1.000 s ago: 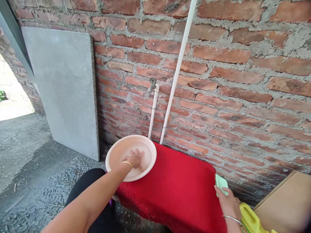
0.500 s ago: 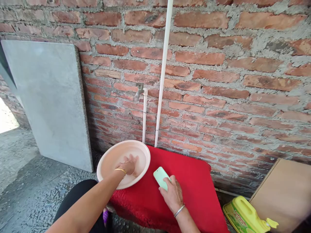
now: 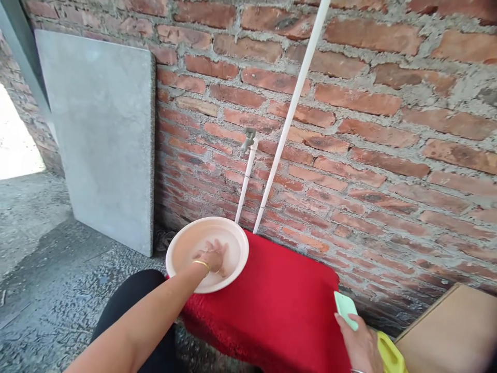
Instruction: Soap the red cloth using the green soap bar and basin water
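Note:
My left hand [image 3: 213, 257] lies in the pale water of a light pink basin [image 3: 176, 241], its fingers spread and nothing seen in them. At the lower right my right hand [image 3: 362, 339] is closed on a mint-green scrub brush [image 3: 345, 310] with a flat, rounded back. Its underside is hidden, so no bristles show. The brush is over the far right edge of a red cloth [image 3: 287, 295]. On that cloth, at its left end, rests the basin. Just behind my right hand is a yellow jug [image 3: 390, 355], partly covered by it.
A tap [image 3: 247, 140] on a white pipe stands behind the basin against the brick wall [image 3: 361, 98]. Beside it a longer white pipe [image 3: 291, 111] runs upward. A grey slab [image 3: 104, 140] leans at left. A cardboard box [image 3: 450, 331] is at lower right. The floor [image 3: 77, 300] looks wet.
My right hand has carried the brush rightward, from over the middle of the red cloth to its right edge by the yellow jug. My left hand stays in the basin. The view has tilted.

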Demonstrator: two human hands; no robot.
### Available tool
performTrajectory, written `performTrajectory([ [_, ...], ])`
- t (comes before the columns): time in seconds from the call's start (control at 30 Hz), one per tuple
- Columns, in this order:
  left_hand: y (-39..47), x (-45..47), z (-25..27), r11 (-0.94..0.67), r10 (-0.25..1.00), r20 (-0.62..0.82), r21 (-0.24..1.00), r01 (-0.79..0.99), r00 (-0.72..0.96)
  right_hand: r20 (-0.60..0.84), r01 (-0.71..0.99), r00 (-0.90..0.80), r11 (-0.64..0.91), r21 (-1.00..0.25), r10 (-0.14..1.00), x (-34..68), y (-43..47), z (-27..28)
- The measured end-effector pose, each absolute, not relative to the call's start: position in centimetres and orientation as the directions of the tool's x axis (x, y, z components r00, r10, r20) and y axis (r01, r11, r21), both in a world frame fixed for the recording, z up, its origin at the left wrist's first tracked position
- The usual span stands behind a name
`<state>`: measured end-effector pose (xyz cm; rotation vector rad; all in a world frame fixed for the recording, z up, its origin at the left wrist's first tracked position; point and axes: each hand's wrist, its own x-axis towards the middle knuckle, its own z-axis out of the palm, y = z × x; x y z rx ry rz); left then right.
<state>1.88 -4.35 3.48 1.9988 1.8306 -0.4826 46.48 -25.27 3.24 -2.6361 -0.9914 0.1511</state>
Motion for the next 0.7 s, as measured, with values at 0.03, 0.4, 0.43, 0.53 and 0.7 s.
performTrajectory([
  [0.03, -4.3, 1.9, 3.4, -0.07, 0.865, -0.493, 0.064, 0.996, 0.092, 0.019, 0.667, 0.707, -0.658, -0.351, 0.707, 44.8, -24.4, 3.4],
  [0.4, -5.0, 1.6, 4.5, -0.09, 0.861, -0.5, 0.04, 0.995, 0.098, 0.146, 0.938, 0.122, -0.065, -0.341, 0.982, 24.3, -17.2, 1.1],
  [0.43, -5.0, 1.6, 4.6, -0.088, 0.861, -0.5, 0.043, 0.995, 0.098, 0.141, 0.937, 0.125, -0.07, -0.343, 0.982, 24.1, -17.0, 1.2],
  [0.53, -4.9, 1.6, 4.5, -0.086, 0.859, -0.503, 0.04, 0.995, 0.095, 0.074, 0.915, 0.207, -0.166, -0.367, 0.976, 26.1, -17.1, 1.8],
  [0.7, -4.6, 1.7, 4.4, -0.093, 0.847, -0.523, 0.032, 0.995, 0.096, -0.042, 0.826, 0.478, -0.465, -0.32, 0.877, 35.9, -19.9, 2.8],
])
